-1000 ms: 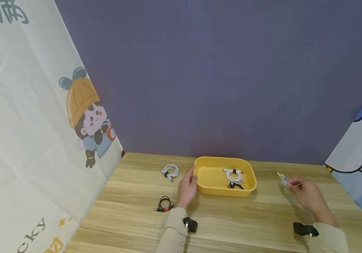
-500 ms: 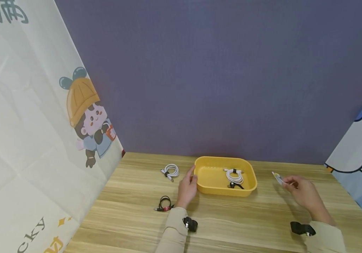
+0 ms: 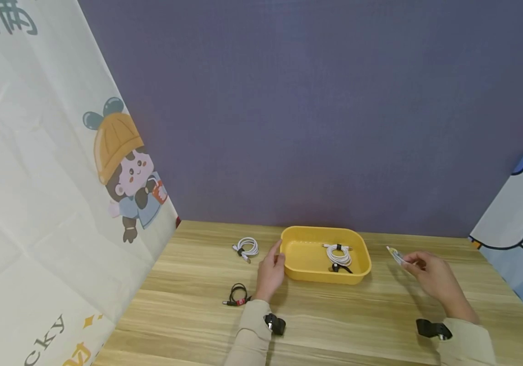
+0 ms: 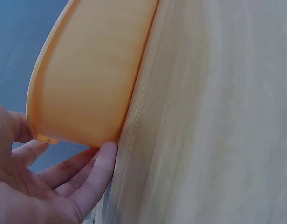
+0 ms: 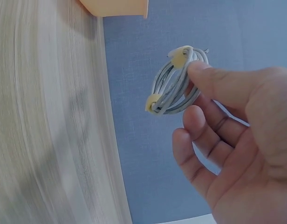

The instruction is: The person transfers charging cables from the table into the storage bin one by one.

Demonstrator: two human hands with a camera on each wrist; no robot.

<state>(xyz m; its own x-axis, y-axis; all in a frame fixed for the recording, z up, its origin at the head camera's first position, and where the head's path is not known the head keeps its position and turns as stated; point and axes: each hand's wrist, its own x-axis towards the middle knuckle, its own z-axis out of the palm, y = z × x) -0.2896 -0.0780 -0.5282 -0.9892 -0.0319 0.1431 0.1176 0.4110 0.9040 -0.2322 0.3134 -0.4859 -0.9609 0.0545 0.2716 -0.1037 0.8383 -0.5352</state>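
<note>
My left hand [image 3: 270, 274] rests its fingers against the left end of a yellow plastic tray [image 3: 295, 275]; in the left wrist view the fingertips touch its outer wall near the table. To the tray's right, above the table, my right hand [image 3: 435, 279] pinches a coiled light-grey cable [image 5: 174, 84] between thumb and fingers. Yellow ties wrap that coil in two places. Inside the tray, toward its right side, lie a coiled white cable [image 3: 338, 256] with a black strap and a small black cable [image 3: 342, 268].
Left of the tray lies another coiled white cable [image 3: 246, 248]. A black cable [image 3: 239, 295] with a red tag is nearer me, beside my left wrist. A purple-grey panel [image 3: 316, 112] stands behind the wooden table [image 3: 334, 325], with printed sheets [image 3: 28, 178] at the sides.
My right hand has moved left toward the tray with the light-grey cable. The left hand and the tray have stayed in place.
</note>
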